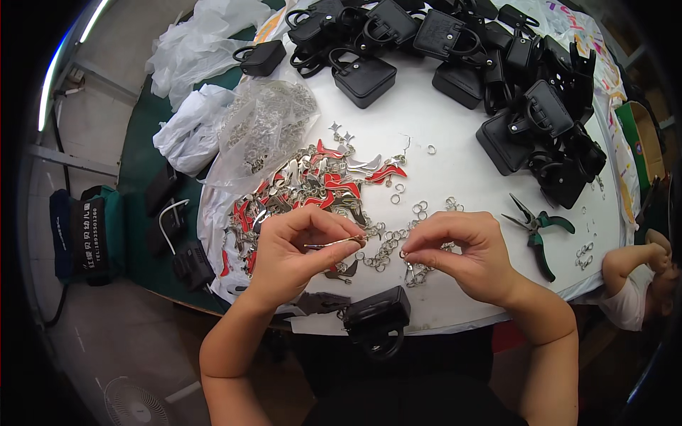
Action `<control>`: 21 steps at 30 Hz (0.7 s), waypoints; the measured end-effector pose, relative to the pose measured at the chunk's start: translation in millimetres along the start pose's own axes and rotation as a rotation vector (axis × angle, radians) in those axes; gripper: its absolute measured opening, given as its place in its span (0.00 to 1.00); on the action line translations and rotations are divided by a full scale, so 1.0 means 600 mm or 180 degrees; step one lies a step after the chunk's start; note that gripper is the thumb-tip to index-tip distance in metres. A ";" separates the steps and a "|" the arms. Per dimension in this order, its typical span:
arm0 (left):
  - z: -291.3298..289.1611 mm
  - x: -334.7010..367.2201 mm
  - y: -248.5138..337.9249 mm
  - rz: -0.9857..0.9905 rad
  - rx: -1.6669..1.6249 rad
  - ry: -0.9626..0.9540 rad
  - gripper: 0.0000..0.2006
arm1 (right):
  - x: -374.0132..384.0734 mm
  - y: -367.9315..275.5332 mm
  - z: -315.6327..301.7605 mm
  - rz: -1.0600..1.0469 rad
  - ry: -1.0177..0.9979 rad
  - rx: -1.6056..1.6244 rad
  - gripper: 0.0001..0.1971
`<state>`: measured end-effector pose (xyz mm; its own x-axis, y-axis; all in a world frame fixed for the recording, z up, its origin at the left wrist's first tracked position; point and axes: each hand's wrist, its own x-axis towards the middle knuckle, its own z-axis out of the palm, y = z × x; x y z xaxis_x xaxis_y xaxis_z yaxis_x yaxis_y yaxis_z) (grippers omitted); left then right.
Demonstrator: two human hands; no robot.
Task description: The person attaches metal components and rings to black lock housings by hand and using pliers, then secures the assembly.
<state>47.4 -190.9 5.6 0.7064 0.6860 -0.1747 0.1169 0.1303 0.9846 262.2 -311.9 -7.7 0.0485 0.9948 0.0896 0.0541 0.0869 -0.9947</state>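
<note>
Beside the charm pile (323, 186), our left fingers (334, 224) pinch a thin charm (314, 246), our right fingers (435, 228) a small ring (403, 254). Pliers (534, 227) lie right of the pile.

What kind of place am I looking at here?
Probably a small accessory workshop. Black mini bags are heaped at the back, red and silver charms lie piled in front, and green-handled pliers sit to the right.

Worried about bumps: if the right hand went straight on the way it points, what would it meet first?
Likely the metal piece pinched in the left hand, though depth is unclear; silver rings between look lower.
</note>
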 end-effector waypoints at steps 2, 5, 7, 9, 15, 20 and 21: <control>0.005 -0.001 -0.002 -0.0016 -0.0368 -0.0190 0.05 | -0.005 -0.007 0.006 0.0241 0.0001 0.0292 0.05; 0.019 -0.001 0.004 -0.0062 -0.0436 -0.0184 0.07 | -0.006 -0.009 0.008 0.0528 -0.0035 0.0572 0.05; 0.025 -0.002 0.009 -0.0072 -0.0451 -0.0221 0.07 | -0.005 -0.009 0.008 0.0581 -0.0068 0.0565 0.05; 0.029 -0.002 0.010 -0.0080 -0.0466 -0.0248 0.08 | -0.006 -0.008 0.008 0.0430 -0.0087 0.0504 0.05; 0.036 -0.004 0.017 -0.0024 -0.0457 -0.0345 0.08 | -0.007 -0.005 0.007 0.0452 -0.0097 0.0450 0.04; 0.032 -0.011 0.016 -0.0055 -0.0516 -0.0346 0.08 | -0.008 -0.010 0.009 0.0419 -0.0053 0.0516 0.05; 0.027 -0.015 0.015 -0.0048 -0.0521 -0.0333 0.08 | -0.008 -0.011 0.009 0.0406 -0.0030 0.0522 0.05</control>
<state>53.6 -207.4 15.9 0.7750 0.6061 -0.1788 0.0189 0.2605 0.9653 256.4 -317.2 -2.1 0.0351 0.9987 -0.0374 -0.1152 -0.0331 -0.9928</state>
